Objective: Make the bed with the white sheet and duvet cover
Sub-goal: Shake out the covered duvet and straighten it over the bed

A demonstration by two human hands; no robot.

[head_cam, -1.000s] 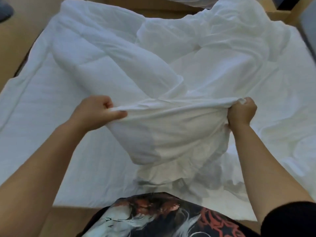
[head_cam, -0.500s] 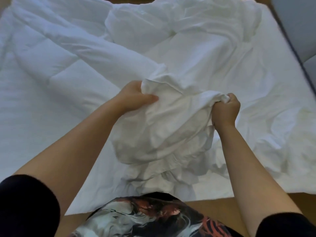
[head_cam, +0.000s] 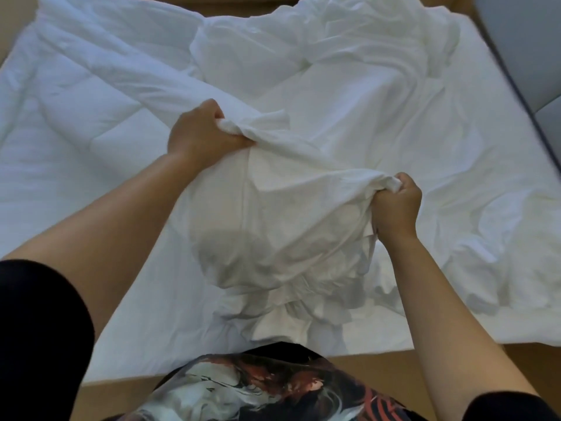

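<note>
A thin white duvet cover [head_cam: 291, 208] hangs bunched between my hands above the bed's near edge. My left hand [head_cam: 200, 133] grips a gathered bit of its upper edge. My right hand [head_cam: 396, 205] clenches another bunch of the same edge, lower and to the right. The cloth between them sags in a pouch toward my body. A quilted white duvet [head_cam: 100, 95] lies rumpled across the left and far part of the bed. The white sheet [head_cam: 473, 165] covers the mattress on the right, creased.
A wooden bed frame [head_cam: 379, 372] runs along the near edge in front of my body. A grey upholstered piece [head_cam: 528, 47] stands at the upper right beside the bed. More crumpled white cloth [head_cam: 349, 47] is heaped at the far middle.
My hands have drawn apart along the cover's edge: the left moved up and left, the right moved down and right. The bunched cloth between them has stretched out.
</note>
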